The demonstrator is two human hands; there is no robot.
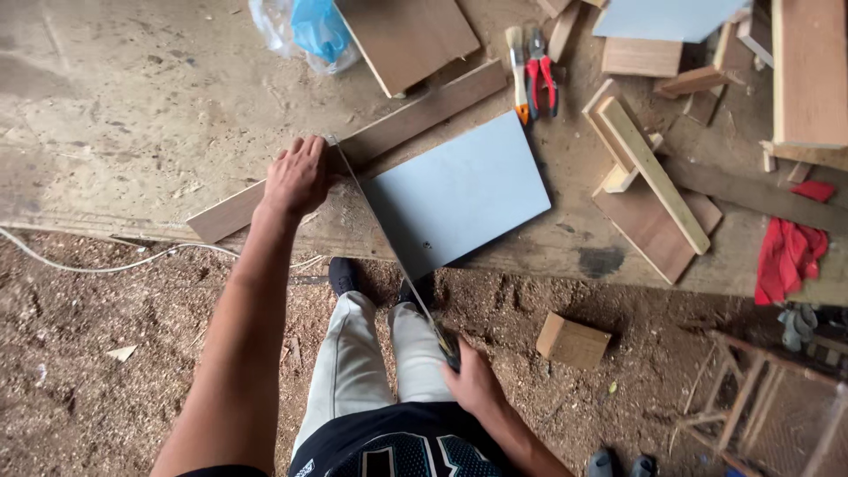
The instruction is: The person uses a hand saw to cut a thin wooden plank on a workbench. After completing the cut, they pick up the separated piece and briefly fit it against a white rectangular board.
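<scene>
1. Saw (389, 240) lay across the near edge of the surface (132, 115), its blade running from the plank (353, 150) down toward the body. The blade tip met the plank just beside the left hand.
2. Left hand (299, 177) lay flat on the plank, fingers spread, pressing it down; it gripped nothing.
3. Right hand (473, 382) was closed round the saw handle, held low near the waist, well off the surface edge.
4. Progress, as a judgement: the plank looked whole, with no severed end and no clear kerf to be seen. The cut seemed at or near its start; most of the sawing appeared left.
5. Grey panel (455, 194) lay on the surface just right of the blade, its left edge close along it. Whether blade and panel touched, could not tell.
6. Elsewhere on the surface: brush (518, 62) and red pliers (541, 75) beyond the panel, wood offcuts right of them, red cloth (789, 252) at the far right.
7. Small wood block (572, 341) sat on the sawdust floor, right of the right hand.
</scene>
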